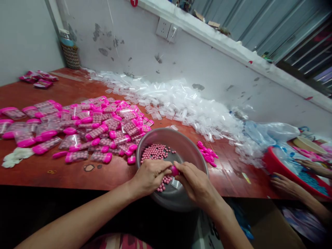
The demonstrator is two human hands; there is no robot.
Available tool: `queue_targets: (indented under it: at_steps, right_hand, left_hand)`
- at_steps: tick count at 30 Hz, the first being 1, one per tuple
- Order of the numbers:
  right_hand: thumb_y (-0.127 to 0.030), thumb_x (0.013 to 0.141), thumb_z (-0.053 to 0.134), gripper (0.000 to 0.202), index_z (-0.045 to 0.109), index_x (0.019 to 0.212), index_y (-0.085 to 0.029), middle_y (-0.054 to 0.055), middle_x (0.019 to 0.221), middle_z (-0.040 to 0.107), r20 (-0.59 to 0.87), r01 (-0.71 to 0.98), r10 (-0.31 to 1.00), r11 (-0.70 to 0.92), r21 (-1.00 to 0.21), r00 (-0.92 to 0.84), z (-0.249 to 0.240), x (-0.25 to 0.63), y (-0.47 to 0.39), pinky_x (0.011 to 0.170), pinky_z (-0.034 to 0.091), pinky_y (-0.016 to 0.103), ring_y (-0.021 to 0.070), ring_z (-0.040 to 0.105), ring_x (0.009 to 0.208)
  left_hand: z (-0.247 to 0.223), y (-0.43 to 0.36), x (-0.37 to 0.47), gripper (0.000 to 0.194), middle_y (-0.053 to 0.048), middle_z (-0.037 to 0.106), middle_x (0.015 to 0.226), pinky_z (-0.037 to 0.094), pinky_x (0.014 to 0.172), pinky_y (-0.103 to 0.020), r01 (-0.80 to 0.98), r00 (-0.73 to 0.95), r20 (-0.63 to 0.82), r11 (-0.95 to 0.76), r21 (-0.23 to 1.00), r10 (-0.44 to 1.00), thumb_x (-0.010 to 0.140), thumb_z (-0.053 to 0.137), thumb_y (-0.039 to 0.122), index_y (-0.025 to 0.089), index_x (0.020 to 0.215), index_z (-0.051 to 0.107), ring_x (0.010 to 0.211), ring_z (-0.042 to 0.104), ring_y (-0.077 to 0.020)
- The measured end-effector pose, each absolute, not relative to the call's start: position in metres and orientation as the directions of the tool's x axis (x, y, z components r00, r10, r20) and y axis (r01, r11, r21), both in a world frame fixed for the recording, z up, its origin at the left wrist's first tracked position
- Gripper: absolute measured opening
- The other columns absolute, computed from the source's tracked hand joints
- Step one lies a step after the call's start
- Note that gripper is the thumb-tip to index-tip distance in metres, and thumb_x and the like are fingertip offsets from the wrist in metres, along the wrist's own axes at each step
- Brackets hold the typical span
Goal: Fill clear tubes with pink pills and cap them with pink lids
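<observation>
Over a grey metal basin (181, 135), my left hand (153, 174) and my right hand (193, 181) meet with their fingertips pinched on a small bright pink cap (174, 170). My fingers cover much of it, so whether a clear case is joined to it cannot be made out. Round pink beads (154, 152) lie in the basin, mostly on its left side. A clear flat plastic case (176, 183) rests inside below my right fingers. Loose pink caps (207, 154) form a small heap just right of the basin.
Bead-filled clear cases with pink caps (103, 128) are piled at left, beside a white cloth-like bundle (17, 156). Clear plastic cases (176, 100) heap along the wall. At right, another person's hands (287, 185) work at a red basin (275, 162) containing blue pieces.
</observation>
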State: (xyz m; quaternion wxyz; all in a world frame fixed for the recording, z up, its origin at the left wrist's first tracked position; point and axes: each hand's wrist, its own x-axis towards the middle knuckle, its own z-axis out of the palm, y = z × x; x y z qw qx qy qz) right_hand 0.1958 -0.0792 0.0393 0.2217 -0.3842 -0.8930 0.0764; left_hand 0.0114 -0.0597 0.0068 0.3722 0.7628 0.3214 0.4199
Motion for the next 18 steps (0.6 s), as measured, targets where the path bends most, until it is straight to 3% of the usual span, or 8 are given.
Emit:
queue_targets:
  at_steps: [2, 5, 8, 10, 12, 15, 18]
  right_hand:
    - [-0.017, 0.084, 0.047, 0.037, 0.047, 0.121, -0.021, 0.008, 0.086, 0.059, 0.358, 0.644, 0.736, 0.676, -0.357, -0.575, 0.036, 0.194, -0.074, 0.07, 0.046, 0.032, 0.0188, 0.055, 0.077]
    - [-0.023, 0.084, 0.049, 0.034, 0.051, 0.117, -0.024, 0.008, 0.098, 0.061, 0.358, 0.561, 0.855, 0.516, -0.647, -0.375, 0.033, 0.191, -0.07, 0.076, 0.048, 0.033, 0.019, 0.058, 0.088]
    - [-0.034, 0.081, 0.053, 0.035, 0.052, 0.115, -0.025, 0.009, 0.104, 0.061, 0.239, 0.216, 0.96, 0.266, -0.939, -0.144, 0.028, 0.191, -0.071, 0.073, 0.051, 0.035, 0.0207, 0.06, 0.09]
    - [-0.038, 0.076, 0.059, 0.035, 0.057, 0.108, -0.024, 0.009, 0.104, 0.062, 0.159, -0.031, 0.983, 0.157, -0.987, -0.088, 0.023, 0.193, -0.073, 0.074, 0.052, 0.036, 0.0213, 0.061, 0.088]
    - [-0.038, 0.069, 0.067, 0.031, 0.063, 0.097, -0.023, 0.007, 0.098, 0.064, 0.104, -0.166, 0.993, 0.093, -0.982, -0.057, 0.02, 0.194, -0.073, 0.073, 0.052, 0.036, 0.019, 0.063, 0.077]
    - [-0.044, 0.063, 0.07, 0.032, 0.066, 0.086, -0.021, 0.005, 0.083, 0.065, 0.053, -0.244, 0.998, 0.044, -0.969, -0.027, 0.022, 0.193, -0.069, 0.067, 0.052, 0.031, 0.0158, 0.062, 0.067]
    - [-0.045, 0.065, 0.068, 0.035, 0.066, 0.088, -0.019, 0.007, 0.089, 0.064, -0.017, -0.236, 0.99, -0.05, -0.97, -0.142, 0.029, 0.188, -0.064, 0.072, 0.05, 0.031, 0.0181, 0.061, 0.08]
  left_hand:
    - [0.007, -0.058, 0.013, 0.023, -0.006, 0.067, 0.076, 0.043, 0.069, -0.026, 0.15, 0.414, 0.384, -0.478, 0.865, 0.825, 0.083, 0.047, 0.022, 0.018, 0.091, 0.068, 0.071, 0.059, -0.0174]
    - [0.012, -0.054, 0.016, 0.024, -0.006, 0.068, 0.087, 0.046, 0.072, -0.026, -0.05, 0.344, 0.247, -0.245, 0.968, 0.906, 0.082, 0.049, 0.025, 0.018, 0.096, 0.067, 0.08, 0.06, -0.0186]
    - [0.016, -0.05, 0.017, 0.028, -0.007, 0.066, 0.094, 0.05, 0.066, -0.026, -0.307, 0.324, 0.057, 0.048, 0.95, 0.944, 0.079, 0.052, 0.029, 0.017, 0.102, 0.064, 0.083, 0.061, -0.0197]
    - [0.016, -0.048, 0.016, 0.03, -0.007, 0.067, 0.091, 0.051, 0.063, -0.026, -0.384, 0.328, -0.004, 0.137, 0.913, 0.945, 0.077, 0.055, 0.031, 0.016, 0.102, 0.064, 0.079, 0.062, -0.0191]
    - [0.014, -0.047, 0.014, 0.029, -0.006, 0.068, 0.087, 0.05, 0.063, -0.025, -0.378, 0.322, 0.001, 0.128, 0.917, 0.947, 0.076, 0.057, 0.031, 0.015, 0.1, 0.066, 0.074, 0.061, -0.0173]
    - [0.013, -0.05, 0.013, 0.026, -0.005, 0.069, 0.082, 0.049, 0.066, -0.025, -0.312, 0.34, 0.082, 0.03, 0.95, 0.937, 0.077, 0.057, 0.028, 0.016, 0.097, 0.068, 0.074, 0.062, -0.0171]
    - [0.014, -0.053, 0.014, 0.024, -0.005, 0.07, 0.089, 0.048, 0.076, -0.027, -0.272, 0.396, 0.15, -0.04, 0.961, 0.906, 0.078, 0.056, 0.024, 0.017, 0.098, 0.068, 0.086, 0.062, -0.0203]
